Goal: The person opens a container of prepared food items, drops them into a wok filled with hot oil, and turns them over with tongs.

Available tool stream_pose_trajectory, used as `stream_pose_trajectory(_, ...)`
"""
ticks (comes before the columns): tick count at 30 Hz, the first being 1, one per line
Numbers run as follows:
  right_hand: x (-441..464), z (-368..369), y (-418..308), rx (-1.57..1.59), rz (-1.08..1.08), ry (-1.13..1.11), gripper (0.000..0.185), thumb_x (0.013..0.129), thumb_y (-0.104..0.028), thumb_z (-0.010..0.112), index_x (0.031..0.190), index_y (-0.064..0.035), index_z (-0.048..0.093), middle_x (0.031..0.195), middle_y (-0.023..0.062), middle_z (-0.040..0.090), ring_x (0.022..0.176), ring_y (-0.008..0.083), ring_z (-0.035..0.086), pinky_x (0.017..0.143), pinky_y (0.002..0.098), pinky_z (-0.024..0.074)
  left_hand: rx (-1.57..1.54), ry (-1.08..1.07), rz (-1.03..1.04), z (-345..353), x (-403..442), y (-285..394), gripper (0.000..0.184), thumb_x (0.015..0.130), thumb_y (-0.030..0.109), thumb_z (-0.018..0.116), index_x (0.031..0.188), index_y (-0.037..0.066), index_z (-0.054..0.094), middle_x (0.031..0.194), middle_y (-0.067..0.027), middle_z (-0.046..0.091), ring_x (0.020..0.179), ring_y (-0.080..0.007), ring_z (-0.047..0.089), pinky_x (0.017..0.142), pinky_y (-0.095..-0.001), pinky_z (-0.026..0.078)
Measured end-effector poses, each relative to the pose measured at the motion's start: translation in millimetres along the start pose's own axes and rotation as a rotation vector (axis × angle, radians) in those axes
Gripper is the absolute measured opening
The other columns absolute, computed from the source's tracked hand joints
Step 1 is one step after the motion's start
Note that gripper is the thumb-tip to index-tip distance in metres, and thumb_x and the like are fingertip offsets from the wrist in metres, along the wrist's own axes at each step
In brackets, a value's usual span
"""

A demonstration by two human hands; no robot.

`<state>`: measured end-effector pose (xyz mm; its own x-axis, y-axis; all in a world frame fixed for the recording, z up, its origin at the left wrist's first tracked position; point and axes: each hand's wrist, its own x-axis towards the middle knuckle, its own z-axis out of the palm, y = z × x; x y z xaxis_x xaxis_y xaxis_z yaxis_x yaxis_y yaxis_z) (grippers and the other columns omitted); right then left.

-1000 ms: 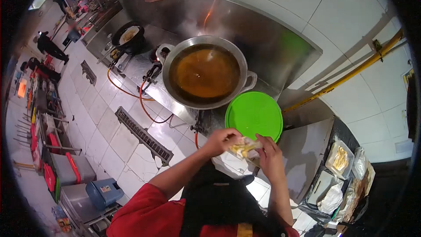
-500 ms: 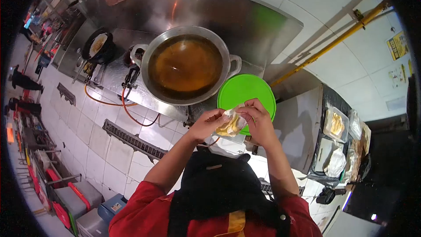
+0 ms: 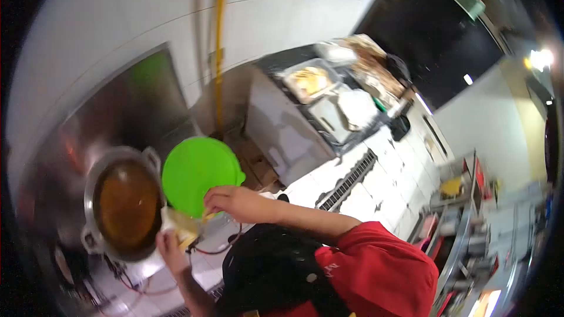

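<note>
My left hand (image 3: 172,250) grips a clear plastic bag (image 3: 187,233) with pale yellow food in it, close to the rim of the big pot. My right hand (image 3: 239,203) is a little apart from the bag, over the edge of a round green lid (image 3: 197,170). Its fingers are pinched on a small yellowish piece (image 3: 208,216), blurred, whose kind I cannot make out. Brown liquid (image 3: 128,205) fills much of the wide metal pot (image 3: 89,199), which has two loop handles.
On a black-covered counter (image 3: 285,56) at the right stand a clear tub of yellow pieces (image 3: 309,82) and a white plastic bag (image 3: 357,108). A yellow pipe (image 3: 220,41) runs down the tiled wall. A floor drain (image 3: 351,181) crosses the white tiles.
My view has swung right, so the pot and green lid now appear at the left. My right hand has come away from the bag, which stays in my left hand.
</note>
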<state>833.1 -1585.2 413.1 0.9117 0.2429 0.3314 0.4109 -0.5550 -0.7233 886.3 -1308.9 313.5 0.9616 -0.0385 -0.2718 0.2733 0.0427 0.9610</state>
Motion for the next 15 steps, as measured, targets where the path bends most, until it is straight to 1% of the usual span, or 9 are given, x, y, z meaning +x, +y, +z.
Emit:
stream_pose_trajectory(1,-4.7,-2.3,3.0,-0.029,0.021,0.046,0.019,0.076,0.002,0.058,0.095,0.0011,0.056,0.105,0.0132,0.059,0.094,0.0308,0.061,0.083,0.0361,0.0509,0.101,0.043,0.131,-6.6,10.8,12.0,0.017,0.092,0.016,0.054,0.091,-0.001,0.054,0.089,-0.0037,0.052,0.082,-0.0126,0.048,0.075,-0.028,0.044)
stream_pose_trajectory(3,-6.4,1.5,8.0,-0.041,-0.01,0.088,0.02,0.078,0.0,0.055,0.097,-0.0049,0.056,0.09,0.012,0.059,0.088,0.0338,0.06,0.075,0.0421,0.0476,0.405,0.15,0.347,-30.1,34.9,37.9,0.019,0.092,0.016,0.053,0.095,-0.003,0.055,0.087,-0.007,0.055,0.081,-0.0168,0.05,0.075,-0.0311,0.044)
stream_pose_trajectory(4,-6.0,3.9,10.1,-0.047,-0.01,0.133,0.019,0.077,-0.001,0.057,0.095,-0.0052,0.055,0.086,0.0129,0.059,0.084,0.0347,0.061,0.071,0.0424,0.0479,0.538,0.188,0.445,-61.8,66.0,26.3,0.018,0.091,0.013,0.054,0.098,-0.004,0.056,0.088,-0.0108,0.058,0.081,-0.0187,0.052,0.075,-0.0314,0.044)
stream_pose_trajectory(6,-7.2,3.8,11.8,-0.046,0.012,0.146,0.018,0.077,-0.002,0.057,0.095,-0.0049,0.054,0.084,0.0136,0.06,0.081,0.0352,0.061,0.07,0.0427,0.0479,0.81,0.326,0.55,-90.3,100.2,41.9,0.019,0.091,0.011,0.053,0.102,-0.003,0.058,0.084,-0.0157,0.061,0.076,-0.024,0.057,0.073,-0.0357,0.046)
stream_pose_trajectory(7,-8.3,2.7,12.3,-0.036,0.037,0.139,0.017,0.078,-0.003,0.058,0.094,-0.0045,0.054,0.083,0.0143,0.06,0.079,0.0357,0.061,0.068,0.0431,0.0478,0.962,0.332,0.58,-120.0,129.8,37.0,0.02,0.092,0.012,0.053,0.103,-0.002,0.06,0.088,-0.0182,0.064,0.08,-0.031,0.061,0.074,-0.0396,0.047)
stream_pose_trajectory(9,-8.0,1.2,12.2,-0.029,0.031,0.147,0.016,0.079,-0.004,0.058,0.094,-0.0045,0.054,0.082,0.0146,0.061,0.077,0.0361,0.061,0.067,0.0436,0.0477,1.272,0.418,0.513,-128.7,149.0,63.9,0.02,0.093,0.014,0.052,0.104,-0.001,0.059,0.097,-0.02,0.065,0.088,-0.0378,0.061,0.077,-0.0435,0.046)
stream_pose_trajectory(11,-6.0,2.7,10.6,-0.013,0.022,0.151,0.014,0.08,-0.006,0.058,0.094,-0.0044,0.054,0.081,0.0149,0.061,0.075,0.0366,0.062,0.065,0.0441,0.0476,1.267,0.452,0.548,-135.1,161.7,69.9,0.023,0.093,0.017,0.051,0.106,-0.001,0.059,0.101,-0.0195,0.064,0.09,-0.0396,0.06,0.079,-0.0449,0.046)
stream_pose_trajectory(13,-3.2,5.9,8.5,-0.024,0.02,0.141,0.015,0.079,-0.002,0.06,0.092,-0.0031,0.055,0.083,0.0125,0.061,0.075,0.0324,0.062,0.064,0.0404,0.0481,1.264,0.489,0.572,-140.9,156.0,78.3,0.026,0.094,0.02,0.051,0.108,-0.001,0.059,0.106,-0.019,0.064,0.093,-0.0414,0.059,0.081,-0.0462,0.045)
stream_pose_trajectory(15,1.3,16.1,13.2,-0.034,0.036,0.123,0.014,0.079,-0.002,0.06,0.092,-0.0031,0.055,0.082,0.0127,0.061,0.074,0.0326,0.062,0.063,0.0404,0.0481,1.417,0.703,0.794,-135.4,107.8,110.9,0.03,0.094,0.022,0.05,0.113,0.0,0.058,0.113,-0.0203,0.061,0.097,-0.0414,0.059,0.085,-0.0466,0.045)
